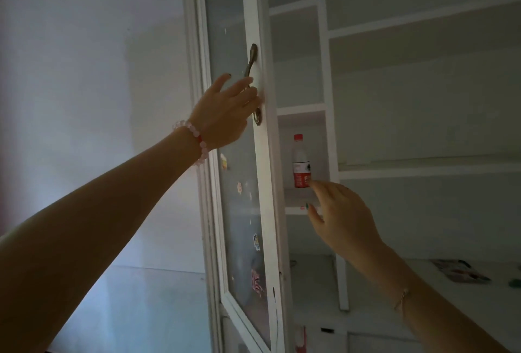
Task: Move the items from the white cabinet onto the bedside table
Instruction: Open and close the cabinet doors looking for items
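The white cabinet (327, 76) has its glass door (236, 183) swung open toward me. My left hand (225, 111) rests on the door's metal handle (251, 68), fingers curled around its lower part. Inside, on a narrow shelf (296, 197), a clear plastic bottle (301, 162) with a red cap and a red label stands upright. My right hand (338, 211) reaches up just below and to the right of the bottle, fingers apart, its fingertip near the label's bottom edge. It holds nothing. The bedside table is not in view.
The door glass carries several small stickers (256, 279). Other cabinet shelves (423, 25) to the right show nothing on them. A lower white surface (423, 282) bears a flat printed item (458, 271) at the right. A plain wall (84, 70) lies to the left.
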`<state>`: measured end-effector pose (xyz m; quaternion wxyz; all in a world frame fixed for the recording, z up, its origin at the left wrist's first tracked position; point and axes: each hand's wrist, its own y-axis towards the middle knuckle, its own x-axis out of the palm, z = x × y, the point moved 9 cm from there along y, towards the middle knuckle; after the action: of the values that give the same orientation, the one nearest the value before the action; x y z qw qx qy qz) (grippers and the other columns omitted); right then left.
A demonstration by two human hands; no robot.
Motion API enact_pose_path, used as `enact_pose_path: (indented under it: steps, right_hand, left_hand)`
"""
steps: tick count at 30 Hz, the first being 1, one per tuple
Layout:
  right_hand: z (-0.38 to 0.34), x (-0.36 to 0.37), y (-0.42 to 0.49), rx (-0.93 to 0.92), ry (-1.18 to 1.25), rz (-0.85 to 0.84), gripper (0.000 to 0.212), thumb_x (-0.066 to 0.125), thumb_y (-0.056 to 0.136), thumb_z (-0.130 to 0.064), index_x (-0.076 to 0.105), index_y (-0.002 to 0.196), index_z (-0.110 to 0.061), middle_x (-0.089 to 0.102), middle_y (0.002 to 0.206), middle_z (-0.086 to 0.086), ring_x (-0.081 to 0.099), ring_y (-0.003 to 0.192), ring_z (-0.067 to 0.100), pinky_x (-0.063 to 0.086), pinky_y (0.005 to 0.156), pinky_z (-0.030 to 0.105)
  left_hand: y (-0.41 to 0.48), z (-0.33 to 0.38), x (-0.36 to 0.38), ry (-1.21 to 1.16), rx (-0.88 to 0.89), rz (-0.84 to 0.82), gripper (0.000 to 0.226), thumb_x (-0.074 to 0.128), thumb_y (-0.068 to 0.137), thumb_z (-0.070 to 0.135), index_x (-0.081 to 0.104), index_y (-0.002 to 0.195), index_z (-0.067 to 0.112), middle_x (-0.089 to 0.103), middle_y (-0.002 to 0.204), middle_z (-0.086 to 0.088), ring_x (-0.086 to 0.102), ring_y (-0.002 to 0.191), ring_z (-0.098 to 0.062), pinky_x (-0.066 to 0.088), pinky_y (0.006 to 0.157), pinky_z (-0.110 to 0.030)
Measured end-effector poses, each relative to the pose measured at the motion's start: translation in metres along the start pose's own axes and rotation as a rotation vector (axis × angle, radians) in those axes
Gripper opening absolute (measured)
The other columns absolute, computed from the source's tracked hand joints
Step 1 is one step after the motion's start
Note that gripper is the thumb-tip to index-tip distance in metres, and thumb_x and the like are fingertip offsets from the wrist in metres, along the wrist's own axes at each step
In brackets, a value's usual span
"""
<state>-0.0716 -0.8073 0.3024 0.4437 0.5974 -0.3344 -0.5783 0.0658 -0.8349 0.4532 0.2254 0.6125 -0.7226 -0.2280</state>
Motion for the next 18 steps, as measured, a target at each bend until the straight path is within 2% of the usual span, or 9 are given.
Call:
enact_pose_path:
  steps: [9,18]
  right_hand:
    - [-0.088,-0.008,-0.016,0.017,0.025,-0.027,0.042,0.073,0.072,-0.016,0.062,0.111,-0.006,0.07,0.098,0.01,0.066,0.088,0.028,0.053,0.075,0.035]
    - [-0.118,0.001,-0.002,-0.016,0.075,-0.028,0.04,0.071,0.074,-0.017,0.062,0.112,-0.006,0.07,0.094,0.009,0.066,0.085,0.026,0.051,0.076,0.033]
  left_hand:
    - [-0.088,-0.062,-0.02,-0.07,-0.032,-0.115,0.042,0.063,0.077,0.007,0.057,0.118,-0.001,0.057,0.126,-0.02,0.048,0.124,-0.037,0.037,0.099,-0.055]
    - [-0.142,-0.105,-0.017,-0.073,-0.038,-0.217,0.046,0.064,0.078,0.002,0.055,0.123,-0.001,0.054,0.13,-0.022,0.045,0.127,-0.038,0.037,0.1,-0.054]
